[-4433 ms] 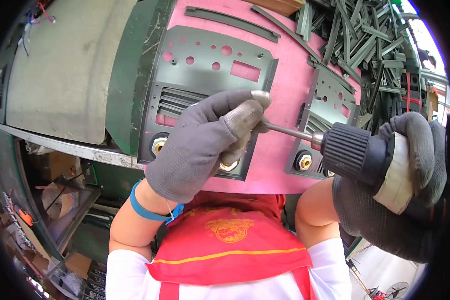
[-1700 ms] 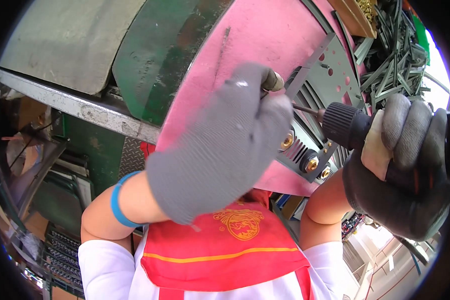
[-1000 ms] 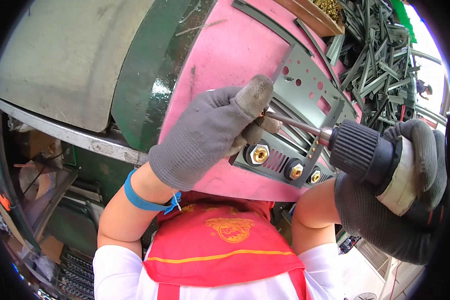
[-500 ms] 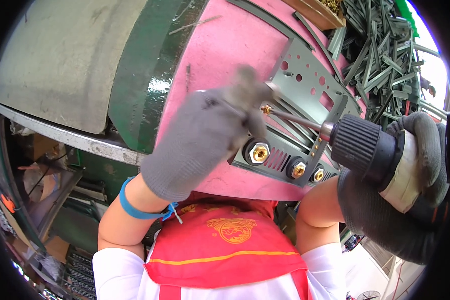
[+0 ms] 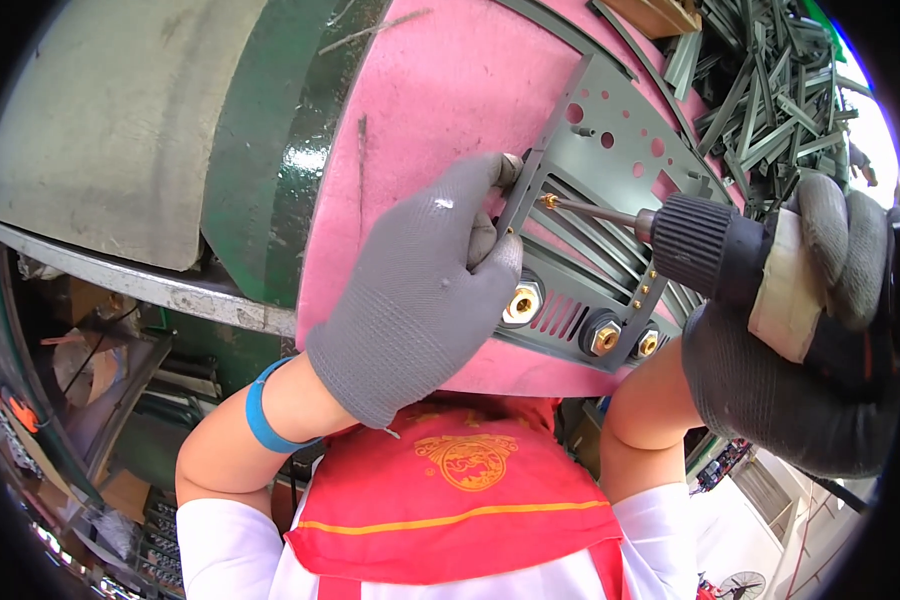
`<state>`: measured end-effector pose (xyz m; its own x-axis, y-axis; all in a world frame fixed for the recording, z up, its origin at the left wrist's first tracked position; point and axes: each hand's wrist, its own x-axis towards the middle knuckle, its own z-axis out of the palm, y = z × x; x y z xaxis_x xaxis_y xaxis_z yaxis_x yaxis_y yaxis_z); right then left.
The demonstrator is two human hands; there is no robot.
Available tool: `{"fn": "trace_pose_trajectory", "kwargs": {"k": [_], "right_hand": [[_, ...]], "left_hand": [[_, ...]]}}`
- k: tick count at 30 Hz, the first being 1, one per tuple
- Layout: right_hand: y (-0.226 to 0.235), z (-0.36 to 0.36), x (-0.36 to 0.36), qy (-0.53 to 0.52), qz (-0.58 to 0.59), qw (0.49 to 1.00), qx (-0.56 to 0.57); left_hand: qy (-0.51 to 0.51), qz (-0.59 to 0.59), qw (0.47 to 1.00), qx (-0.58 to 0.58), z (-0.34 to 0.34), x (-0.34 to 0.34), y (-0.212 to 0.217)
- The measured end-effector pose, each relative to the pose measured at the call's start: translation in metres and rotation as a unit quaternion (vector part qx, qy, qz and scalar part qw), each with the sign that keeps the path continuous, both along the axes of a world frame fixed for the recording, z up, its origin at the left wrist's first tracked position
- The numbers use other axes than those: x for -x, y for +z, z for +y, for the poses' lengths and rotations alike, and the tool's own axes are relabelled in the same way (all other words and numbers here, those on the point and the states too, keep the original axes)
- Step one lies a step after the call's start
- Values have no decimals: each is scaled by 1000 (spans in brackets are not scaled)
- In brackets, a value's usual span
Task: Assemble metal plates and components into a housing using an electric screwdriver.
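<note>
A grey perforated metal panel [image 5: 610, 190] with slots and brass fittings [image 5: 521, 301] lies on a pink foam mat [image 5: 440, 90]. My left hand [image 5: 420, 290], in a grey glove, rests on the mat with its fingertips against the panel's left edge. My right hand [image 5: 800, 340], in a dark glove, grips a power screwdriver [image 5: 720, 255]. Its bit points left and its tip holds a small brass screw [image 5: 547, 201] at the panel's left part, just beside my left fingertips.
The mat sits on a green workbench [image 5: 260, 150] with a metal rail [image 5: 130, 285] along its front. A heap of several grey metal strips [image 5: 760, 90] lies at the back right. Boxes and clutter [image 5: 60, 400] sit below the bench at left.
The panel has shifted in view and my left hand has slid to its left edge. The screwdriver bit has moved from the middle holes to the panel's left part, now carrying a screw.
</note>
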<state>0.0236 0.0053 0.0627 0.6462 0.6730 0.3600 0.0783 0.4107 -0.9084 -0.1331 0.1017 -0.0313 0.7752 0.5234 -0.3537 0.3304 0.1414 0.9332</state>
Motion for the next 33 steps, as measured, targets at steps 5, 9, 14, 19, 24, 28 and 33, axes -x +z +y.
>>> {"fn": "trace_pose_trajectory", "kwargs": {"k": [5, 9, 14, 19, 24, 28, 33], "right_hand": [[-10, 21, 20, -3, -31, 999, 16], [-10, 21, 22, -2, -57, 998, 29], [-12, 23, -2, 222, -61, 973, 11], [-14, 30, 6, 140, -48, 988, 42], [-9, 29, 24, 70, -39, 995, 65], [-6, 20, 22, 115, -12, 988, 100], [2, 27, 21, 183, 66, 980, -27]], "left_hand": [[36, -9, 999, 15, -8, -1, -1], [52, -16, 998, -42, -13, 0, -5], [61, -22, 997, -44, -15, 0, -8], [57, -31, 997, -48, -13, 4, -6], [22, -59, 998, 20, -2, 20, 7], [25, -65, 986, 151, 24, 23, 6], [67, -83, 948, 300, 29, 16, 7]]}}
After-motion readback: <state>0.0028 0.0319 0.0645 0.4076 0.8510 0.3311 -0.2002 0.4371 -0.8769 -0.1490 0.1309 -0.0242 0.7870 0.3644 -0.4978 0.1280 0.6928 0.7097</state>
